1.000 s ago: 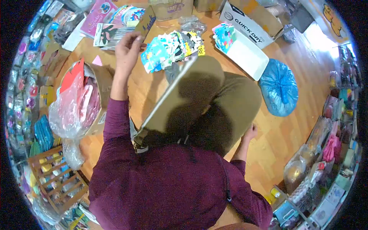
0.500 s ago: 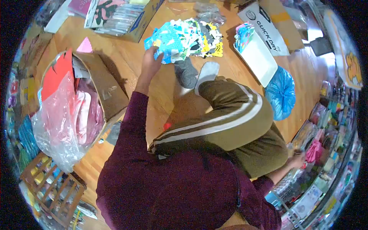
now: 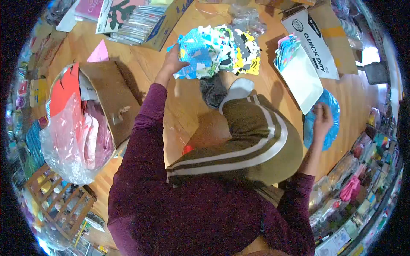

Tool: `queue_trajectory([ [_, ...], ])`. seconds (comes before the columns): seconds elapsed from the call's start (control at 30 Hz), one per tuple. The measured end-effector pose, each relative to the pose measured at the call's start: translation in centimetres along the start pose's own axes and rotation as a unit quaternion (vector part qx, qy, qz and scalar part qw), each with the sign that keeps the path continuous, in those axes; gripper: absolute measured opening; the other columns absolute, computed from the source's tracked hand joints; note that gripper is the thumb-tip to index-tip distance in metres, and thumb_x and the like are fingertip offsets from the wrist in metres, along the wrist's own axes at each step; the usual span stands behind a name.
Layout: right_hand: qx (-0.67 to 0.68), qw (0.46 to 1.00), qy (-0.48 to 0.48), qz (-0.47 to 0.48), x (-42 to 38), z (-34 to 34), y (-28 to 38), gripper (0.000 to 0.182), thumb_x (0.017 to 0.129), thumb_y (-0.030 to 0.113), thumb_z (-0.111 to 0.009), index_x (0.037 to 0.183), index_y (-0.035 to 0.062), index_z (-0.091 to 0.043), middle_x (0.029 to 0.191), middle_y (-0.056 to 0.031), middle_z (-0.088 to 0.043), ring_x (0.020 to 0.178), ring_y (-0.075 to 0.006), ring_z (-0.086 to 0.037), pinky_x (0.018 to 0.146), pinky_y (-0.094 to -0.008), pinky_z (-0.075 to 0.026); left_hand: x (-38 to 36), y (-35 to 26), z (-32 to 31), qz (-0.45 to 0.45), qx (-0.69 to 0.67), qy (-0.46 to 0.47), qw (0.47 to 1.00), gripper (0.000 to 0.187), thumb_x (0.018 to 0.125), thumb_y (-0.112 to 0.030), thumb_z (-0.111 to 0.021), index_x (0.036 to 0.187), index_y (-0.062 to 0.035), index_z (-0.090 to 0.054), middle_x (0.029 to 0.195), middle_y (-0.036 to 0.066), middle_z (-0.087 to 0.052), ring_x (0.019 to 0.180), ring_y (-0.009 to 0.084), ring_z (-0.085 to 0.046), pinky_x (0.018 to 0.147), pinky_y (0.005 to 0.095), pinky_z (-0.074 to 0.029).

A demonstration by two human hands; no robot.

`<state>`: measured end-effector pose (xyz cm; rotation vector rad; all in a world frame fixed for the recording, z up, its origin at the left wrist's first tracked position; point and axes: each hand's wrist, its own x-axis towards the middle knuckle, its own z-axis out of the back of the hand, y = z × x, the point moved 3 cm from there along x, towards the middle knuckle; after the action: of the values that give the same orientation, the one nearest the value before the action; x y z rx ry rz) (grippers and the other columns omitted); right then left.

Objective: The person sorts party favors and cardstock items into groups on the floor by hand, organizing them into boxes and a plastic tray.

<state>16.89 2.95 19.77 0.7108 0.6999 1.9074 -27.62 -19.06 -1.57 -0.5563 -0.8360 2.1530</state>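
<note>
A fanned row of colourful paper cutouts (image 3: 226,53) lies on the wooden floor ahead, with blue patterned pieces (image 3: 195,49) at its left end and yellow and black ones at its right. My left hand (image 3: 171,63) grips the left edge of the blue pieces, thumb on top and fingers along the far side. Over a blue plastic bag (image 3: 333,128) is my right hand (image 3: 323,119), its fingers loosely bent and a little apart, with nothing visible in them. Just beyond it, a white tray (image 3: 305,87) holds more patterned cutouts (image 3: 288,50) at its far end.
An open cardboard box (image 3: 121,102) with red card and clear plastic stands on the left. A "QUICK DRY" box (image 3: 309,42) is at the back right. Grey cloth (image 3: 213,90) lies beside my socked foot (image 3: 240,88). Packed goods (image 3: 354,183) line the right side.
My right hand has moved forward from beside the packed goods on the right to above the blue bag. My left hand stays at the blue cutouts. The view has shifted slightly.
</note>
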Motion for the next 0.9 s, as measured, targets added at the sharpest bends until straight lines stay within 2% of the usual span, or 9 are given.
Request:
queue_trajectory([
  [0.13,-0.006,0.993,0.105,-0.046,-2.2,-6.4,-4.0,0.009,0.08,0.003,-0.051,0.083,-0.0037,-0.057,0.071,-0.0097,-0.058,0.062,-0.0125,-0.056,0.055,-0.024,-0.047,3.4,1.9,-1.4,-0.035,0.028,0.018,0.999,0.098,0.047,-0.016,-0.079,0.127,0.0004,-0.026,0.123,0.021,-0.039,0.114,0.0342,-0.038,0.094,0.0368,-0.033],
  [0.2,0.032,0.993,0.107,-0.048,-2.9,-8.4,-5.4,0.009,0.081,0.003,-0.052,0.081,-0.0046,-0.056,0.068,-0.0092,-0.057,0.063,-0.0129,-0.057,0.055,-0.0248,-0.049,4.5,2.3,-2.2,-0.047,0.033,0.029,0.998,0.102,0.045,-0.016,-0.08,0.129,-0.0004,-0.023,0.124,0.02,-0.039,0.114,0.0346,-0.038,0.094,0.0371,-0.033],
  [0.27,0.074,0.985,0.122,-0.092,-3.2,-9.7,-6.3,0.01,0.081,0.004,-0.052,0.082,-0.0046,-0.056,0.069,-0.0099,-0.057,0.062,-0.0127,-0.057,0.055,-0.0246,-0.049,5.2,1.8,-2.1,-0.036,0.11,0.036,0.993,0.105,0.043,-0.018,-0.08,0.13,-0.0033,-0.023,0.12,0.02,-0.041,0.111,0.0353,-0.038,0.093,0.0376,-0.032],
  [0.5,0.035,0.972,0.187,-0.142,-2.7,-13.2,-8.4,0.013,0.085,0.008,-0.049,0.085,-0.004,-0.055,0.076,-0.0083,-0.057,0.067,-0.0125,-0.057,0.06,-0.0256,-0.049,5.1,0.8,-1.2,-0.027,0.114,0.058,0.991,0.102,0.043,-0.018,-0.08,0.13,-0.0076,-0.026,0.105,0.02,-0.045,0.102,0.0345,-0.042,0.087,0.0389,-0.035],
  [0.6,0.075,0.975,0.171,-0.124,-2.3,-15.1,-8.4,0.009,0.081,0.006,-0.053,0.082,-0.0017,-0.056,0.066,-0.0085,-0.058,0.058,-0.012,-0.055,0.053,-0.0244,-0.045,4.5,0.4,-0.6,0.004,0.134,0.055,0.989,0.094,0.045,-0.017,-0.08,0.124,-0.0037,-0.031,0.106,0.019,-0.045,0.103,0.0355,-0.042,0.088,0.0384,-0.034],
  [0.7,0.084,0.978,0.164,-0.095,-2.2,-16.3,-7.5,0.009,0.081,0.008,-0.053,0.082,-0.0003,-0.057,0.065,-0.0093,-0.057,0.057,-0.0122,-0.054,0.052,-0.0249,-0.042,4.2,1.3,-0.5,-0.047,0.142,0.026,0.988,0.084,0.045,-0.02,-0.08,0.117,-0.0033,-0.039,0.103,0.018,-0.047,0.099,0.0344,-0.043,0.085,0.0391,-0.035],
  [0.8,0.05,0.98,0.178,-0.08,-2.2,-16.9,-6.5,0.011,0.081,0.01,-0.054,0.081,-0.0002,-0.057,0.064,-0.0105,-0.057,0.057,-0.014,-0.054,0.052,-0.0263,-0.042,3.4,1.4,-0.3,-0.022,0.059,0.022,0.998,0.073,0.044,-0.018,-0.08,0.107,-0.0041,-0.047,0.099,0.017,-0.047,0.098,0.0337,-0.042,0.085,0.0385,-0.034],
  [0.87,0.025,0.979,0.184,-0.087,-2.5,-16.9,-6.3,0.012,0.08,0.012,-0.054,0.08,-0.0002,-0.057,0.065,-0.0115,-0.056,0.055,-0.0157,-0.053,0.052,-0.0275,-0.041,3.0,0.6,-0.2,-0.091,0.037,0.002,0.995,0.067,0.047,-0.016,-0.078,0.105,-0.0029,-0.049,0.102,0.016,-0.047,0.097,0.0323,-0.043,0.084,0.0383,-0.034],
  [0.9,0.024,0.979,0.184,-0.09,-2.7,-16.9,-6.5,0.012,0.08,0.012,-0.054,0.08,-0.0002,-0.057,0.065,-0.0115,-0.056,0.055,-0.0157,-0.053,0.052,-0.0275,-0.041,2.8,0.5,-0.3,-0.09,0.036,0.005,0.995,0.067,0.047,-0.016,-0.078,0.105,-0.0029,-0.049,0.102,0.016,-0.047,0.097,0.0323,-0.043,0.084,0.0383,-0.034],
])
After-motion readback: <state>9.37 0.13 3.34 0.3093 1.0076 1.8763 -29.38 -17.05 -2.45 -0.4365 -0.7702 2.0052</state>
